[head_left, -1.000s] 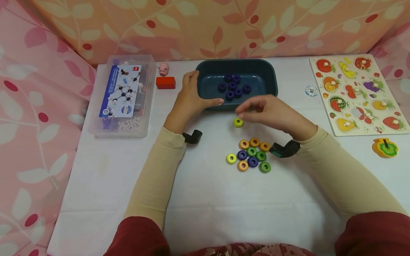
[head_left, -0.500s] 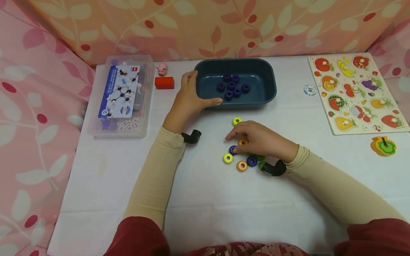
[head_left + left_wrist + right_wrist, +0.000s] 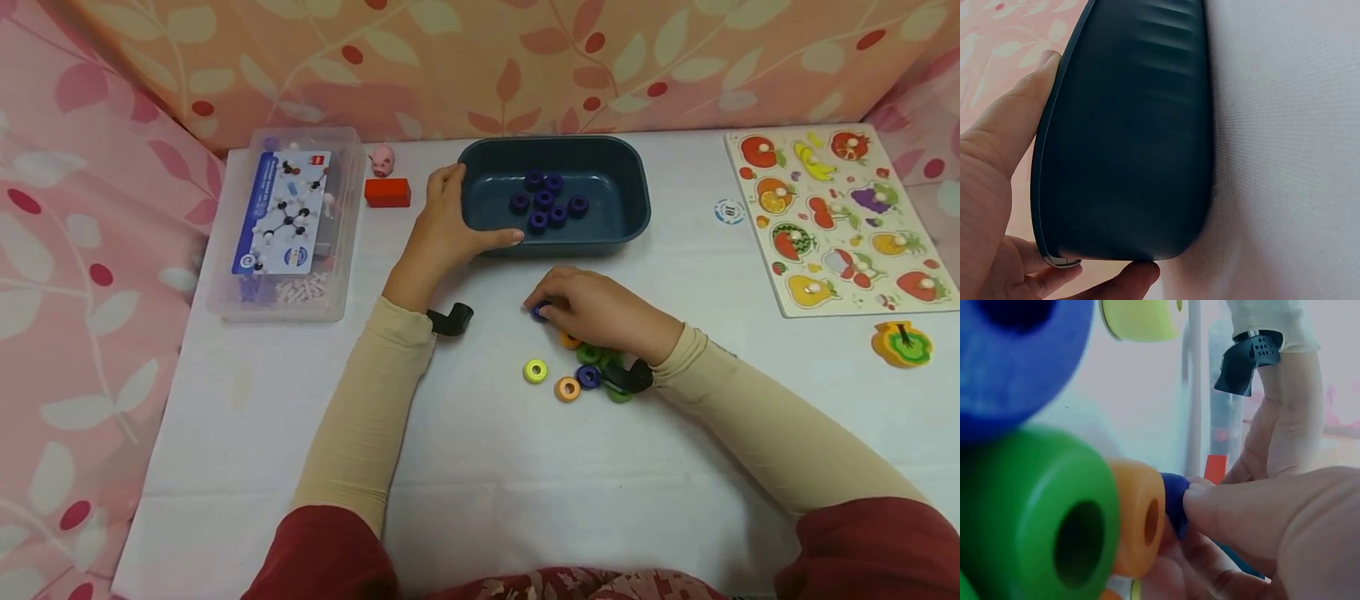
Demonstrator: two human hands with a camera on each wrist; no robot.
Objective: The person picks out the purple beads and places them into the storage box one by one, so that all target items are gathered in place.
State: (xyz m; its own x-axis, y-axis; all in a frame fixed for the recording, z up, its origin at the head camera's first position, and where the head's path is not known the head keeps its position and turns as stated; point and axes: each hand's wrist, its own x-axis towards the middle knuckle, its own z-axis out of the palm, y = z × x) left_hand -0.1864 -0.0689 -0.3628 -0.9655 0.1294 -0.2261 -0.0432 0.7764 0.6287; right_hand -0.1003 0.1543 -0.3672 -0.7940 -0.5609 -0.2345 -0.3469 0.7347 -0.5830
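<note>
My left hand (image 3: 442,225) holds the left end of a dark teal plastic tub (image 3: 562,247), its thumb over the near rim. In the left wrist view the thumb lies at the rim and fingertips touch the tub's end wall. Several purple ring beads (image 3: 543,200) lie inside the tub. In front of it, my right hand (image 3: 600,308) pinches another purple bead (image 3: 1175,503) between thumb and fingers. Under and beside that hand lie orange beads (image 3: 567,389), green beads (image 3: 588,354), a purple bead (image 3: 588,377) and a yellow bead (image 3: 535,372); some are partly hidden.
A clear plastic box (image 3: 277,304) with a molecule-picture label stands at the left. Near it are a red block (image 3: 387,193) and a pink pig figure (image 3: 382,160). To the right lie a poker chip (image 3: 729,212), a fruit puzzle board (image 3: 847,225) and a yellow-green piece (image 3: 902,344).
My right hand moved from near the tub down to the beads, took a purple one and drew it back toward the tub. The left hand stays on the tub.
</note>
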